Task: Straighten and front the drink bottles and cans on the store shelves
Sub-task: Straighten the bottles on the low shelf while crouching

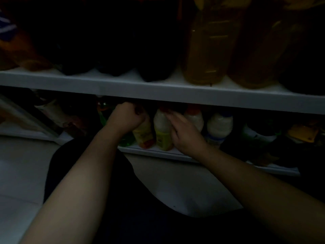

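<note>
Left hand [125, 118] clenches the top of the orange-labelled bottle [144, 133]; right hand [185, 132] touches the yellow-labelled bottle [161, 131], grip unclear; these 2 seem light and slick, so hold mid-body.

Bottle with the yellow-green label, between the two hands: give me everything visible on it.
The yellow-green label bottle looks plastic: milky white upper body, reddish cap, label round the lower half. It stands upright near the front of the lower shelf. The right hand lays fingers on its right side; grip unclear. The orange-label bottle, held at the top by the left hand, stands close on its left.
</note>
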